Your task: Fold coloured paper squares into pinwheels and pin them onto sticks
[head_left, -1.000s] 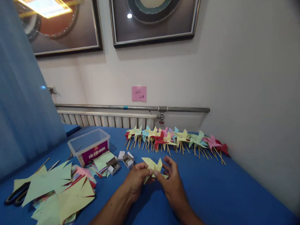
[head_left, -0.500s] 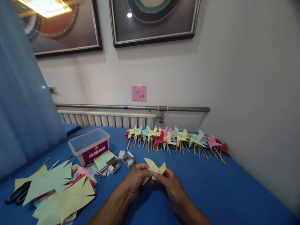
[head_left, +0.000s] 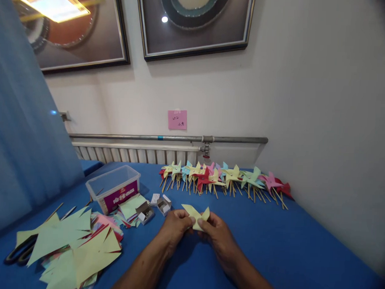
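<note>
Between both hands is a pale yellow paper pinwheel [head_left: 196, 216], its blades partly folded, held just above the blue tabletop. My left hand [head_left: 178, 226] grips its left side, thumb on top near the centre. On the other side my right hand [head_left: 216, 230] pinches the paper with thumb and fingers. The fingers underneath are mostly hidden by the paper. Small open boxes [head_left: 164, 205] stand just beyond my left hand, one of them [head_left: 145, 213] with small bits inside that I cannot make out.
A row of finished paper pinwheels [head_left: 232, 174] on sticks lies along the back of the table. At left are cut paper sheets [head_left: 95, 250], black-handled scissors [head_left: 22, 250] and a clear plastic tub [head_left: 114, 179]. A blue curtain [head_left: 32, 126] hangs at far left.
The pinwheel's lower blade, which pointed down between my hands, no longer shows; the paper is folded more compactly. My hands stay in nearly the same place, and the view has shifted slightly.
</note>
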Available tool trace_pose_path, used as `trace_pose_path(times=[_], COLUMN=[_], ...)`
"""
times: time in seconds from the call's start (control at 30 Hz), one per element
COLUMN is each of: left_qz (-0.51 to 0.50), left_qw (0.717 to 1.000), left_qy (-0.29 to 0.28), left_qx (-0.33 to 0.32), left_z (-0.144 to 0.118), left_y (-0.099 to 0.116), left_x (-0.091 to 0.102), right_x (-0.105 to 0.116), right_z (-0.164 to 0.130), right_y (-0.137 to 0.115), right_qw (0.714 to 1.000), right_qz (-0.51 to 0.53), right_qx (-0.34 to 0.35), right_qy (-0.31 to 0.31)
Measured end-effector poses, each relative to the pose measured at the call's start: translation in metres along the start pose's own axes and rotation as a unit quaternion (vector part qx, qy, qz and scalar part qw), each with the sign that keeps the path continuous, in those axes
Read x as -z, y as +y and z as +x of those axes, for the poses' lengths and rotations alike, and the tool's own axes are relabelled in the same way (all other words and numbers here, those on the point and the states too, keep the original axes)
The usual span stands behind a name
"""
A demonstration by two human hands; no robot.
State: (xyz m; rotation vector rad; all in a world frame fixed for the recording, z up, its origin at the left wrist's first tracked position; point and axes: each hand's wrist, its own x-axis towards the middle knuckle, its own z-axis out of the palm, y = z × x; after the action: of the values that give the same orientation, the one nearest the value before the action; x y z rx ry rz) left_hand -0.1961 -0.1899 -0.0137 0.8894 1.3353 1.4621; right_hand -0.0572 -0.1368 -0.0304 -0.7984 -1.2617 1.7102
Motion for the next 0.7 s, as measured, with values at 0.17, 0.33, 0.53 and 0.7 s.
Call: trace_pose_path(times=[0.17, 0.33, 0.53, 0.7], left_qz=[-0.017, -0.010, -0.041, -0.035], left_qw=[0.999, 0.997, 0.995, 0.997], left_qy=[0.033, 0.055, 0.059, 0.045], left_qx=[-0.019, -0.055, -0.064, -0.050], left_z=[0.000, 0.001, -0.001, -0.005], left_y=[0.006, 0.010, 0.012, 0.014], left_x=[0.002, 0.003, -0.001, -0.005], right_x=[-0.004, -0.011, -0.018, -0.019], right_z=[-0.007, -0.018, -0.027, -0.023], right_y=[-0.004, -0.011, -0.014, -0.007], right_qw=[0.997, 0.995, 0.985, 0.987], right_qz=[0.064, 0.080, 0.157, 0.144], right_qx=[-0.039, -0.060, -0.078, -0.077], right_qy=[-0.014, -0.004, -0.009, -0.001])
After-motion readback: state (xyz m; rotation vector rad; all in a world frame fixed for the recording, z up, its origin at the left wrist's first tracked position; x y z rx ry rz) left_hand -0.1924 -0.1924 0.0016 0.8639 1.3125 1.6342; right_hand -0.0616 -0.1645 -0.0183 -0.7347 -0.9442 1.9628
